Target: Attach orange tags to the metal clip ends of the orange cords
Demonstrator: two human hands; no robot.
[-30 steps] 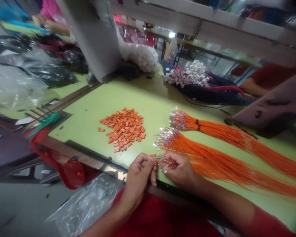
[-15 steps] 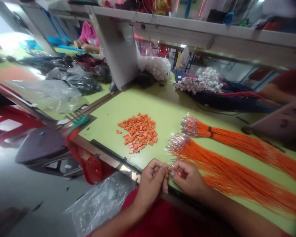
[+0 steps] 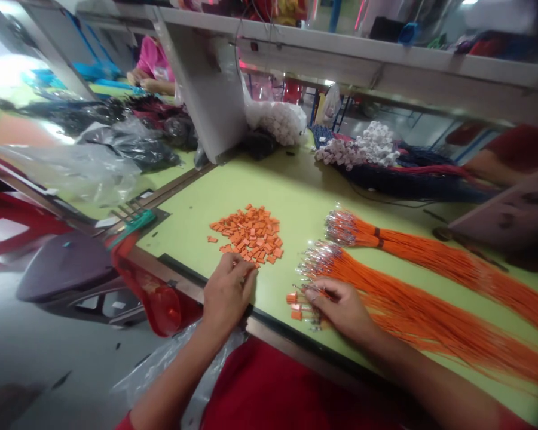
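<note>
At the near edge of a pile of small flat orange pieces (image 3: 253,230), my left hand (image 3: 226,292) has its thumb and fingertips drawn together. Whatever lies between those fingertips is hidden. My right hand (image 3: 345,307) pinches the metal-tipped end of an orange cord above the tabletop. Beside its fingers, several orange pieces (image 3: 296,313) sit on metal cord ends, to the left of the hand. A loose bundle of orange cords (image 3: 399,304) with silvery metal ends (image 3: 318,261) spreads rightward behind and under my right forearm.
A second orange cord bundle (image 3: 421,254), tied with dark bands, lies farther back. White-tipped dark cords (image 3: 358,149) lie beneath a shelf (image 3: 363,54). Plastic bags (image 3: 116,161) cover the left table. A person in pink (image 3: 155,65) sits at far left; another person's arm (image 3: 497,164) shows at right.
My left hand has moved left and away from my right hand, to the orange pile. My right hand stays near its place, and orange pieces on cord ends now show beside it.
</note>
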